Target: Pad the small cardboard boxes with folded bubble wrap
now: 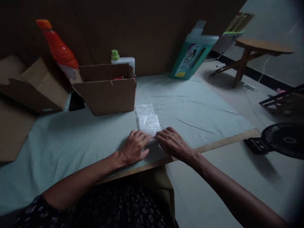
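A sheet of clear bubble wrap [147,118] lies folded on the cloth-covered table, its near end by my two hands. My left hand [135,146] rests with its fingertips on the near left edge, and its thumb stands apart from the fingers. At the near right corner, my right hand [172,141] has its fingers curled closed on the wrap's edge. Whether anything lies inside the folded wrap, I cannot tell.
An open cardboard box [111,96] stands beyond my left hand, with more cardboard [45,85] farther left. Behind are a red-orange bottle [59,47], a white bottle [128,60] and a teal jug [192,57]. A black fan [285,139] stands right, past the table's edge [228,139].
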